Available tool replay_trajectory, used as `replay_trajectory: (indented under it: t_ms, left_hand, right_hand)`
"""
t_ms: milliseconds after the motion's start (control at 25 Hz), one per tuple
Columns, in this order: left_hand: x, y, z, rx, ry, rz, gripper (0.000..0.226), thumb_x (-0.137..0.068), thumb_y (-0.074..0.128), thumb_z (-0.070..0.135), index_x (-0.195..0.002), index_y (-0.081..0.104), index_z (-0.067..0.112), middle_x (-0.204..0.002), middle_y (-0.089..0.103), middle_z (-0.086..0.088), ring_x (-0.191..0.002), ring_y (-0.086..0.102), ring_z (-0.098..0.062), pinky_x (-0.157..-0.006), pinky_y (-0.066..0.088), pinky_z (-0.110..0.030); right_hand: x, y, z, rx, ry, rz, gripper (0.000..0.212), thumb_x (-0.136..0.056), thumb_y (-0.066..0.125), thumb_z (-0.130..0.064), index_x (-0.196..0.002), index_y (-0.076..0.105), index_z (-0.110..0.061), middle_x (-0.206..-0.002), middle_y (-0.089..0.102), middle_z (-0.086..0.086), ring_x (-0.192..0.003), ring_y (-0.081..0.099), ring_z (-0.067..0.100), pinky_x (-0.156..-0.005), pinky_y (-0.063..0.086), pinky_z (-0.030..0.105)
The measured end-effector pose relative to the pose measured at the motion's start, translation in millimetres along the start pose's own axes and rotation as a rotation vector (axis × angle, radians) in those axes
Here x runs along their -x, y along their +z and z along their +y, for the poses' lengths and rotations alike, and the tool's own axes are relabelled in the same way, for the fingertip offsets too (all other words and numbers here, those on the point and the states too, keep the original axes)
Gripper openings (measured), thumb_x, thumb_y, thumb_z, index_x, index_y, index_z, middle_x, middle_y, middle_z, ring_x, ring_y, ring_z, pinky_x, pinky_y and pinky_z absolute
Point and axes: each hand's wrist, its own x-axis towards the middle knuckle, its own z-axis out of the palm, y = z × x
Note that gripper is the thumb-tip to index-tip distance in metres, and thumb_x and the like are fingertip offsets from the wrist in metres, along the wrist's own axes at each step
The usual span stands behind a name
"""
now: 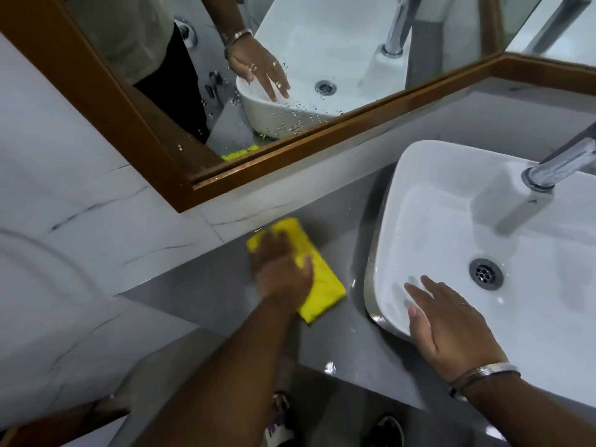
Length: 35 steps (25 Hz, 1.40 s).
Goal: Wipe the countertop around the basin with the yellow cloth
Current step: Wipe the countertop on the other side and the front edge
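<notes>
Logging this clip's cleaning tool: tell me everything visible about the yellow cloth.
The yellow cloth is bright, soft-looking fabric, folded into a rough rectangle and lying flat and askew on the grey countertop, left of the white basin and apart from it. The left hand presses on it, covering its middle. A strip of it shows reflected in the mirror.

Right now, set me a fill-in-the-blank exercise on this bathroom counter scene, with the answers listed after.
1. The left hand presses a cloth whose colour is ____.
2. The right hand rests on the rim of the white ____.
3. The mirror above the grey countertop has a frame made of ____.
4. On the right wrist sits a metal ____.

Answers: yellow; basin; wood; bangle
</notes>
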Motion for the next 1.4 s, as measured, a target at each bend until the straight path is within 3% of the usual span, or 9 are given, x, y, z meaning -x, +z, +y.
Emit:
replay_trajectory:
  t_ms: [120, 240, 480, 640, 760, 960, 1080, 1240, 1400]
  left_hand:
    - [38, -22, -93, 0.070, -0.382, 0.289, 0.079, -0.085, 0.034, 0.053, -0.142, 0.034, -0.001, -0.146, 0.036, -0.031, -0.135, 0.033, -0.046, -0.113, 0.026, -0.055]
    - [68, -28, -100, 0.119, -0.559, 0.319, 0.078, -0.083, 0.043, 0.044, -0.141, 0.032, -0.007, -0.144, 0.033, -0.039, -0.133, 0.032, -0.054, -0.109, 0.027, -0.060]
    - [66, 10, -23, -0.069, 0.371, 0.064, 0.073, -0.091, 0.036, 0.054, -0.145, 0.035, 0.005, -0.154, 0.030, -0.019, -0.142, 0.027, -0.038, -0.117, 0.016, -0.047]
    - [30, -34, -131, -0.082, -0.125, 0.262, 0.076, -0.087, 0.032, 0.049, -0.141, 0.036, -0.005, -0.148, 0.036, -0.029, -0.134, 0.035, -0.047, -0.112, 0.029, -0.054]
    - [59, -26, -87, 0.010, -0.305, 0.196, 0.074, -0.086, 0.045, 0.042, -0.141, 0.032, -0.007, -0.146, 0.033, -0.035, -0.134, 0.032, -0.051, -0.111, 0.025, -0.057]
    - [144, 18, 74, 0.122, -0.149, -0.084, 0.081, -0.084, 0.033, 0.050, -0.146, 0.027, -0.003, -0.153, 0.024, -0.030, -0.141, 0.025, -0.044, -0.114, 0.012, -0.052]
    - [121, 17, 19, 0.058, -0.118, -0.031, 0.077, -0.087, 0.037, 0.049, -0.143, 0.033, -0.003, -0.150, 0.032, -0.029, -0.137, 0.034, -0.044, -0.113, 0.018, -0.052]
    - [80, -13, -61, 0.175, -0.579, 0.163, 0.074, -0.094, 0.051, 0.039, -0.147, 0.021, -0.004, -0.155, 0.017, -0.031, -0.143, 0.016, -0.045, -0.116, 0.013, -0.055]
    - [104, -12, 22, 0.389, -0.735, 0.016, 0.082, -0.093, 0.053, 0.038, -0.148, 0.010, -0.005, -0.156, 0.002, -0.032, -0.145, 0.000, -0.046, -0.116, 0.006, -0.055]
  right_hand:
    - [1, -4, -1, -0.012, -0.014, 0.007, 0.068, -0.089, 0.009, -0.052, -0.129, 0.053, -0.019, -0.137, 0.053, 0.012, -0.127, 0.047, 0.034, -0.104, 0.041, 0.047]
    - [1, -5, -3, -0.012, -0.015, 0.002, 0.066, -0.088, 0.012, -0.050, -0.128, 0.054, -0.018, -0.136, 0.055, 0.013, -0.126, 0.048, 0.035, -0.102, 0.042, 0.047]
    - [-1, -1, 2, 0.001, -0.039, -0.003, 0.064, -0.087, 0.015, -0.047, -0.130, 0.052, -0.019, -0.137, 0.053, 0.011, -0.128, 0.046, 0.033, -0.105, 0.039, 0.045]
    - [-3, 1, 4, 0.009, -0.028, -0.016, 0.062, -0.087, 0.015, -0.047, -0.132, 0.050, -0.021, -0.139, 0.051, 0.010, -0.129, 0.044, 0.032, -0.105, 0.039, 0.046]
    - [-1, -2, -2, 0.003, -0.021, -0.003, 0.060, -0.086, 0.019, -0.044, -0.129, 0.053, -0.018, -0.136, 0.054, 0.014, -0.125, 0.048, 0.035, -0.102, 0.042, 0.046]
    - [0, 0, 1, -0.034, -0.016, 0.021, 0.061, -0.086, 0.020, -0.045, -0.129, 0.053, -0.018, -0.136, 0.052, 0.018, -0.124, 0.047, 0.037, -0.103, 0.041, 0.047]
    - [0, 1, 3, -0.030, -0.030, -0.003, 0.065, -0.085, 0.013, -0.049, -0.134, 0.047, -0.021, -0.143, 0.046, 0.015, -0.132, 0.040, 0.034, -0.108, 0.036, 0.045]
    - [1, -3, 0, -0.042, -0.025, 0.012, 0.070, -0.082, 0.009, -0.051, -0.136, 0.044, -0.022, -0.147, 0.041, 0.012, -0.134, 0.036, 0.033, -0.109, 0.034, 0.044]
    - [5, -7, -1, -0.103, -0.044, 0.037, 0.069, -0.082, 0.013, -0.052, -0.136, 0.044, -0.020, -0.147, 0.040, 0.013, -0.134, 0.036, 0.033, -0.108, 0.033, 0.043]
